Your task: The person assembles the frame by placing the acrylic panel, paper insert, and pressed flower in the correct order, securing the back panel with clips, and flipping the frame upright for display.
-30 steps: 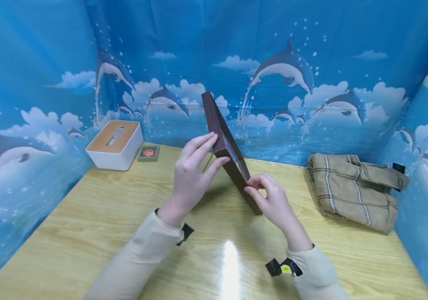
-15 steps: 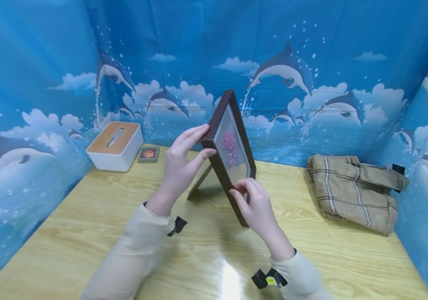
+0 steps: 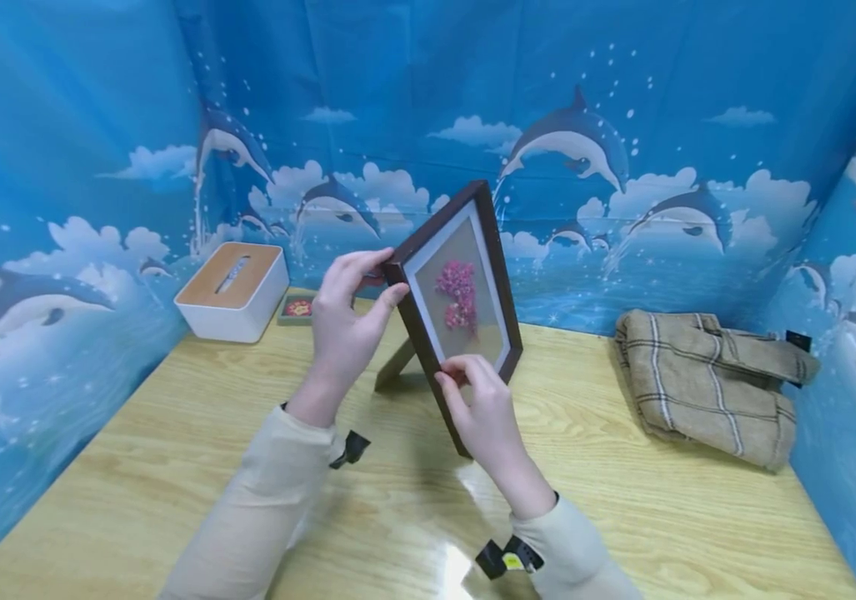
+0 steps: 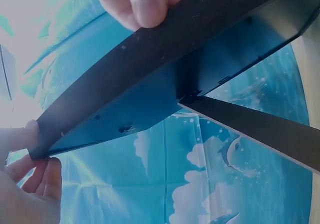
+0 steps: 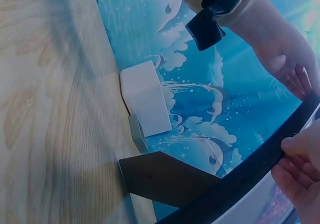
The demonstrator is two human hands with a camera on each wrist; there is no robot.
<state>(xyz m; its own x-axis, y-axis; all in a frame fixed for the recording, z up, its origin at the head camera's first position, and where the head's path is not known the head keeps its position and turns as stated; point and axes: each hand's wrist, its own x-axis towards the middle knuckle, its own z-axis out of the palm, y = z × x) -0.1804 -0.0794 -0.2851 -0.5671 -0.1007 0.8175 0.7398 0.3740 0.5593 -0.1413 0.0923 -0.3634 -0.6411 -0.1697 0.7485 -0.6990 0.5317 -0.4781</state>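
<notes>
A dark brown picture frame (image 3: 428,329) with pink flowers (image 3: 458,292) behind its pane stands tilted on the table, facing right. My left hand (image 3: 345,321) holds its upper near corner, thumb on the front side and fingers behind. Lower on the near side edge, my right hand (image 3: 483,412) pinches the frame between thumb and fingers. Behind it the support leg (image 4: 260,126) is swung out from the dark back, as the left wrist view shows. In the right wrist view the leg (image 5: 165,176) reaches down to the wooden tabletop.
A white tissue box (image 3: 228,312) with a wooden lid stands at the back left. Beside it lies a small grey-green tray (image 3: 285,310) with a red and yellow design. A folded brown plaid cloth (image 3: 698,383) lies at the right. Dolphin-printed curtains (image 3: 367,100) enclose the table.
The frame has turned from nearly edge-on so its flower picture now shows more fully. Both hands have moved left with it, keeping their hold.
</notes>
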